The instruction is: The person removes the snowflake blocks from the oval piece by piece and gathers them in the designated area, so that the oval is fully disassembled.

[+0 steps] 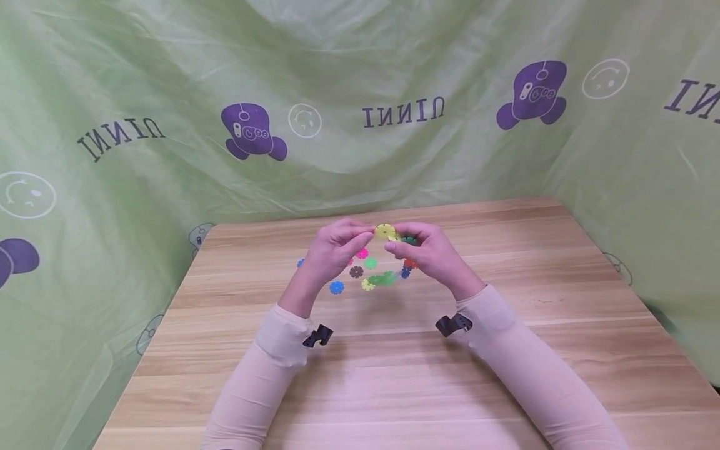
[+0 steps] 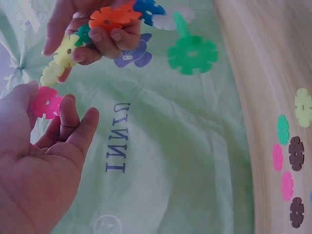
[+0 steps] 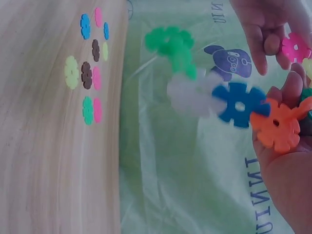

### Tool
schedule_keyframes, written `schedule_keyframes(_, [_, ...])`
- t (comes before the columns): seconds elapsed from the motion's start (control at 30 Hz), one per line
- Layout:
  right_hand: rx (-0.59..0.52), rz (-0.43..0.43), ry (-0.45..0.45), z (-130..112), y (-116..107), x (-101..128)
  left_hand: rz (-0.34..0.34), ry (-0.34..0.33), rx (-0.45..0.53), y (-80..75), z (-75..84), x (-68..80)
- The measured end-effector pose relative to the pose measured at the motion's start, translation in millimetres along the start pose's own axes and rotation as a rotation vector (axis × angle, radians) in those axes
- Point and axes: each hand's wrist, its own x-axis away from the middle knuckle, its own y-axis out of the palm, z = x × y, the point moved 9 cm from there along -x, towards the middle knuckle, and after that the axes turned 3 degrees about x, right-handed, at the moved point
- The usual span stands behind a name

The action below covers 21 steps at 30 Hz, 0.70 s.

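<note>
Head view: a person in pale sleeves holds both hands together above the middle of a wooden table (image 1: 506, 350), joining plastic snowflake discs. The right hand (image 1: 433, 256) grips a chain (image 3: 229, 102) of linked discs — green, white, blue and orange run out from the palm in the right wrist view, with yellow ones at the other end (a dark green piece sits half hidden in the fingers). Its fingers are curled round the orange disc (image 2: 109, 17), thumb pressed on top.

The left hand (image 1: 332, 250) meets it from the left. In the left wrist view its thumb and forefinger pinch a pink disc (image 2: 47, 102) by the edge, just beside the lowest yellow disc (image 2: 52, 73) of the chain; whether the two pieces already touch cannot be told. The remaining fingers (image 2: 80, 129) of that hand are loosely bent and hold nothing.

Loose discs (image 1: 365, 275) lie scattered on the table just beneath the hands — blue, brown, pink, green and yellow among them, all flat on the wood. A black strap clip shows at each wrist.

Green sheeting (image 1: 140, 75) printed with purple cartoon figures, smiley faces and mirrored lettering hangs behind the far edge of the table and down both sides.
</note>
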Motion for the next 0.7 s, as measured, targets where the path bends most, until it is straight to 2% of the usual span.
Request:
schedule_keyframes(0.1, [0.005,-0.002,0.008,1,0,0,0.011,-0.051,0.018,-4.2,-12.4,-1.5])
schedule_keyframes(0.17, [0.007,0.002,0.017,2,-1,0,0.028,-0.12,0.014,-9.2,-28.3,-3.0])
schedule_keyframes(0.3, [0.022,0.013,0.039,4,-2,0,0.058,-0.34,0.01,-19.2,-81.2,-0.9])
schedule_keyframes(0.4, [0.02,0.01,0.05,6,-2,0,0.078,-0.55,0.053,-24.1,-128.4,8.7])
schedule_keyframes(0.5, [0.022,0.007,0.055,8,-2,1,0.092,-0.71,0.083,-26.9,-166.0,18.7])
schedule_keyframes(0.57, [0.029,0.008,0.056,9,-3,1,0.097,-0.771,0.089,-27.6,-182.9,21.8])
schedule_keyframes(0.7, [0.061,0.009,0.059,13,-5,2,0.087,-0.804,0.072,-26.8,-200.9,21.3])
